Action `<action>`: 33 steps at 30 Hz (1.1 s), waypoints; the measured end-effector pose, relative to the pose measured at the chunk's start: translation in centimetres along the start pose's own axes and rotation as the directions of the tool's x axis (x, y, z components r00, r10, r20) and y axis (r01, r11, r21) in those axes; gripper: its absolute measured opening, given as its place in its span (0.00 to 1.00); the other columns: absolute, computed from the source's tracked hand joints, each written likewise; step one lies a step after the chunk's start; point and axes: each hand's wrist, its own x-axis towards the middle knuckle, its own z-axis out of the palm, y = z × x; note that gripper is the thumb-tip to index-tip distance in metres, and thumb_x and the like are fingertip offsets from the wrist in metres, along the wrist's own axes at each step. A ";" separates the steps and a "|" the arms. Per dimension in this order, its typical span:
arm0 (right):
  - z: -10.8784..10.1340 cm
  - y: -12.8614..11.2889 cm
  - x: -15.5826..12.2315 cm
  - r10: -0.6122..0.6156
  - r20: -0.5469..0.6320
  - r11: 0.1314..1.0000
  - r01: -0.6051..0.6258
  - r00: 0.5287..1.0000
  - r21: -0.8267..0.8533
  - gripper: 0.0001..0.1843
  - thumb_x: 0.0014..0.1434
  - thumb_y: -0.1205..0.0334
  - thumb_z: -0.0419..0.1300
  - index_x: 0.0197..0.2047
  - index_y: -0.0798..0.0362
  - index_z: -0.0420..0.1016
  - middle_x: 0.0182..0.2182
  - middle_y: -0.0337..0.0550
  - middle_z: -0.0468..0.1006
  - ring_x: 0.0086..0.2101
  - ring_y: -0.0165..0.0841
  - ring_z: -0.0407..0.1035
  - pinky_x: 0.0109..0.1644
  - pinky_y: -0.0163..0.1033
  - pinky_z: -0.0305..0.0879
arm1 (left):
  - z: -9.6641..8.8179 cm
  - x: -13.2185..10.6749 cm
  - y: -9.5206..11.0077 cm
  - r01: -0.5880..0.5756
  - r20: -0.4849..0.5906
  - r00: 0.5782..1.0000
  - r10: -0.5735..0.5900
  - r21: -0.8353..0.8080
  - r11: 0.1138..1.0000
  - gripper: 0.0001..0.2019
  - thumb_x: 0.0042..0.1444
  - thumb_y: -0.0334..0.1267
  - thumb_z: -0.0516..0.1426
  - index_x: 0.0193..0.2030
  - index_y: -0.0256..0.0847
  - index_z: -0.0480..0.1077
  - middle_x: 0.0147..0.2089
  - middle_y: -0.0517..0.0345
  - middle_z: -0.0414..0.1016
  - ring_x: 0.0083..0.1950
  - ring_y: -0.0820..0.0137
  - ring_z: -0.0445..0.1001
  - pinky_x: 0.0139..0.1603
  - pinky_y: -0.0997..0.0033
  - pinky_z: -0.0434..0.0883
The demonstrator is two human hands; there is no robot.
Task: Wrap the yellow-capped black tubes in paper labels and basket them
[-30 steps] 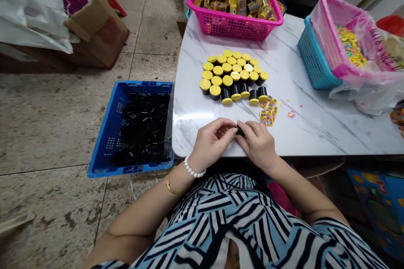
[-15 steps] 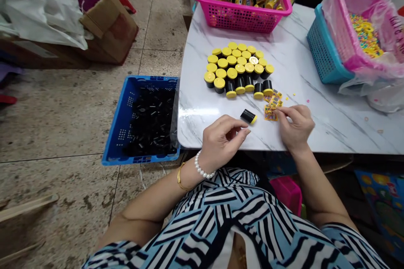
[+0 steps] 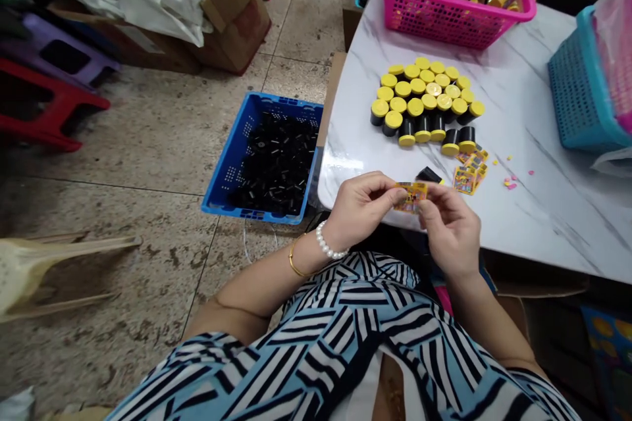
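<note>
Since the earlier frame, your right hand [image 3: 451, 227] has lifted 1 sticker [image 3: 411, 196] off the stack [image 3: 469, 174]. Your left hand [image 3: 363, 207] now pinches its other end, so both hands hold it above the table [image 3: 543, 164] edge. 1 black tube [image 3: 428, 175] lies just behind the sticker, near the capped tubes [image 3: 427, 102].

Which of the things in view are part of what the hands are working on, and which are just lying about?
In use:
- sticker, pinched between left hand and right hand
- black container lying just beyond the hands
- sticker pile
- yellow-capped containers

Lying about:
- blue crate on the floor
- pink basket
- teal basket
- cardboard box
</note>
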 end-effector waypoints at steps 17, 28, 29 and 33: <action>3.3 1.1 -0.8 0.097 -0.183 0.990 -0.077 0.978 0.114 0.19 0.65 0.44 0.67 0.32 0.51 0.75 0.21 0.34 0.77 0.18 0.27 0.68 0.21 0.34 0.67 | -0.4 -3.0 0.1 -0.054 -0.284 0.958 0.040 -0.040 0.998 0.13 0.64 0.47 0.65 0.40 0.37 0.82 0.34 0.54 0.80 0.31 0.75 0.72 0.32 0.75 0.69; 1.3 1.3 0.2 -0.383 0.059 0.839 0.374 0.922 -0.396 0.07 0.68 0.56 0.64 0.44 0.47 0.81 0.38 0.46 0.82 0.39 0.39 0.76 0.46 0.47 0.75 | -1.5 -2.2 -0.8 -0.018 -0.292 0.956 -0.007 -0.084 0.996 0.07 0.52 0.41 0.74 0.31 0.42 0.84 0.37 0.54 0.80 0.37 0.72 0.76 0.37 0.72 0.74; 0.5 1.5 0.9 -0.415 0.033 0.798 0.381 0.909 -0.467 0.10 0.67 0.54 0.65 0.49 0.47 0.81 0.44 0.49 0.82 0.45 0.43 0.76 0.51 0.50 0.74 | -1.9 -2.1 -0.9 -0.021 -0.310 0.951 -0.001 -0.068 0.997 0.06 0.52 0.40 0.73 0.31 0.42 0.84 0.36 0.55 0.80 0.38 0.71 0.77 0.39 0.71 0.75; -1.7 3.2 3.2 -0.415 0.061 0.609 0.326 0.908 -0.723 0.23 0.66 0.52 0.65 0.61 0.51 0.77 0.55 0.57 0.78 0.57 0.52 0.71 0.63 0.60 0.68 | -2.9 -1.4 -1.0 -0.080 -0.374 0.924 0.081 0.018 0.997 0.05 0.51 0.37 0.74 0.30 0.42 0.84 0.34 0.56 0.80 0.37 0.72 0.77 0.39 0.71 0.75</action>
